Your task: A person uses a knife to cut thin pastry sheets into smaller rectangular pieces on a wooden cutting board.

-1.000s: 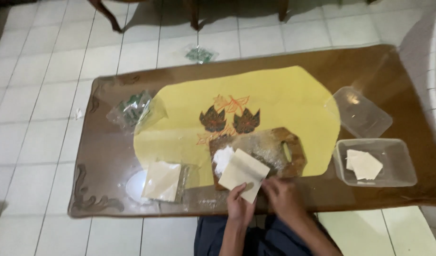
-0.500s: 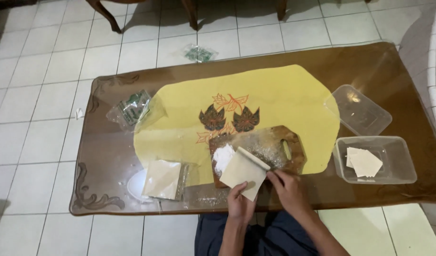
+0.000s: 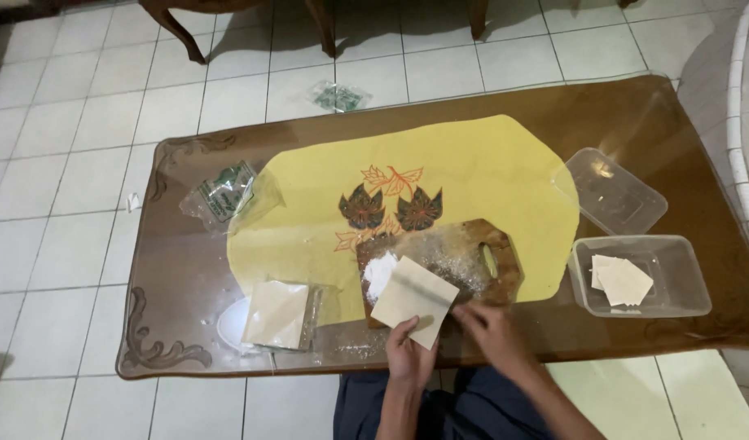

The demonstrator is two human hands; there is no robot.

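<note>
Low centre of the frame: left hand (image 3: 410, 352) pinches the near corner of a pale square dough sheet (image 3: 414, 298) lying on the floury wooden board (image 3: 472, 259). Right hand (image 3: 490, 327) rests loosely open, fingertips just at the sheet's right edge, on the tabletop (image 3: 179, 277).

Low wooden table on a pale tiled floor, seen from above.

You look down on a brown table (image 3: 684, 130) with a glossy top and carved scrollwork at its corners, standing on white square floor tiles (image 3: 73, 122) with dark grout. Beyond its far edge you can see dark wooden furniture legs (image 3: 175, 24) casting soft shadows. A pale curved edge (image 3: 745, 122) shows at your right.
</note>
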